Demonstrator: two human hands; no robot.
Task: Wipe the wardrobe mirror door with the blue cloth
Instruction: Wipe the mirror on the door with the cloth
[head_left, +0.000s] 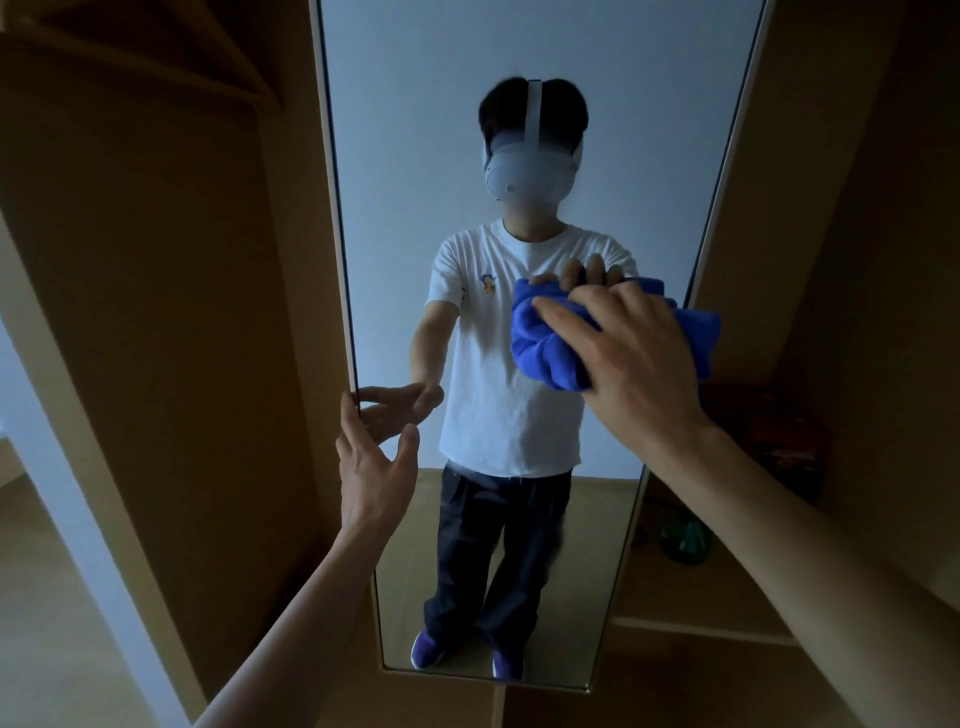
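The tall mirror door (415, 156) of the wardrobe fills the middle of the view and reflects a person in a white T-shirt. My right hand (631, 358) presses a bunched blue cloth (545, 343) flat against the glass near the mirror's right edge, fingers spread over it. My left hand (371, 462) is at the mirror's left edge, fingers straight, with its fingertips touching the edge of the door.
Brown wardrobe panels (182, 312) stand left and right of the mirror. To the right, open shelves (727, 629) hold a dark red box (779, 441) and a green object (685, 540). Light wooden floor lies below.
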